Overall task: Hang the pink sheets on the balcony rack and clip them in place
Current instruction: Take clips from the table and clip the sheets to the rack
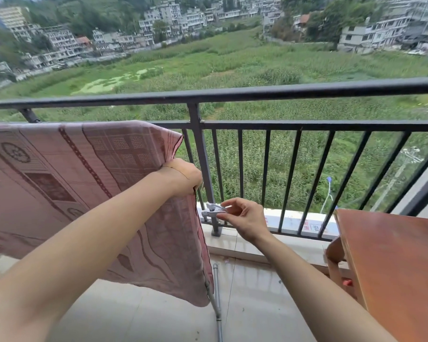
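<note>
Pink sheet (67,183) draped over the top bar of the drying rack, hanging down the near side, so most of the weight is already carried by the bar; long axis running left to right, parallel with the balcony railing (232,95), right edge falling nearly straight down towards the rack leg (216,304).

Left hand (181,177) closed on the right edge of the sheet, partway down from the bar; held so, probably, to bunch the edge and keep it taut and still for clipping; fingers mostly hidden behind the cloth.

Right hand (242,215) pinching a pale clothes peg (214,210) between thumb and fingers, just right of the sheet's edge and a little below the left hand; not yet touching the cloth. Peg lying roughly level, long axis left to right, mouth pointing left at the sheet; mouth parted, it seems, though blurred. Aimed that way, likely, to slide onto the edge.

Wooden table (393,262) at the right, well apart from the sheet; tiled floor (158,317) below. Hanging looks done for this end; clipping not yet done.
</note>
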Available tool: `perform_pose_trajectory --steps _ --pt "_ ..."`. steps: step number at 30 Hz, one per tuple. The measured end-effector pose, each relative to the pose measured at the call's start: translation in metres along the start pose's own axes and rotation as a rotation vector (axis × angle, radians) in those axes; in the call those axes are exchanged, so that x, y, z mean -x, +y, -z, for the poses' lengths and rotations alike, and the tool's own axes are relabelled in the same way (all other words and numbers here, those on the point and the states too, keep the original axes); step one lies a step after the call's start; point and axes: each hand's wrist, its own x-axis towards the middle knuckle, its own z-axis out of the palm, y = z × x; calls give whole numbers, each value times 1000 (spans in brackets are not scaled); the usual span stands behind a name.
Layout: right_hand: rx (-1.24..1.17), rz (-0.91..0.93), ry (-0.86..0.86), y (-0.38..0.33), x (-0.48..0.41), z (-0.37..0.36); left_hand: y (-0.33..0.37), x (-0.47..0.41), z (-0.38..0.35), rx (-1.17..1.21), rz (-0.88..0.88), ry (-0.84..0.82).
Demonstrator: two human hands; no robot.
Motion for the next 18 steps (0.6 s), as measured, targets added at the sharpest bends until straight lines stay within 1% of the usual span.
perform_pose_trajectory --steps 7,14,16,18 --pt "-23 67 -22 -21 -15 -26 -4 -2 -12 65 6 67" --pt "-37 21 -61 -22 -21 -30 -3 -2 -15 84 -1 71" --pt "25 3 -83 -21 -19 -28 -3 0 -14 89 -17 85" --pt "117 -13 -93 -18 -15 -23 1 3 -12 122 -26 159"
